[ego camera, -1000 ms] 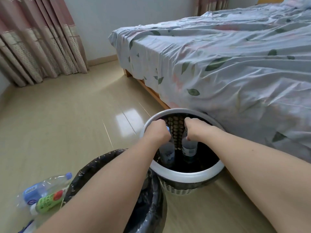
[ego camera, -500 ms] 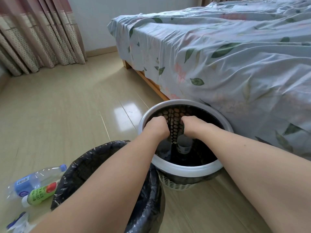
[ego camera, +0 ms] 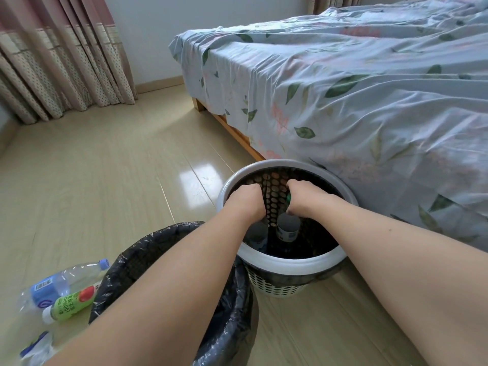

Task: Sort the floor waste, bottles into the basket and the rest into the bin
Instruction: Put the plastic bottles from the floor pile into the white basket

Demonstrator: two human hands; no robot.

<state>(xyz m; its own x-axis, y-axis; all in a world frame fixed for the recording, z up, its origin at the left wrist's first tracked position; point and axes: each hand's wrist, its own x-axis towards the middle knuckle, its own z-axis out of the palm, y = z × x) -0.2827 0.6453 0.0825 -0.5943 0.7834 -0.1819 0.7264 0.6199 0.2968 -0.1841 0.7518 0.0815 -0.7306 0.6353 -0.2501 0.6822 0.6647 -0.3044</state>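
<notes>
both hands sit inside the basket (ego camera: 287, 262): left hand (ego camera: 247, 200) and right hand (ego camera: 303, 198) each grip a bottle's top. lower each bottle upright, then let go cleanly.

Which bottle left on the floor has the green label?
The small white-capped bottle, lying beside the black-lined bin; the clear bottle behind it has a blue label.

The left hand (ego camera: 247, 202) hides the top of the bottle (ego camera: 257, 235) beneath it inside the basket (ego camera: 290, 262), so its grip cannot be told. At the near left, a crumpled bottle (ego camera: 35, 348) is cut off by the frame edge, and the bin (ego camera: 229, 299) lies partly behind the left forearm.
</notes>
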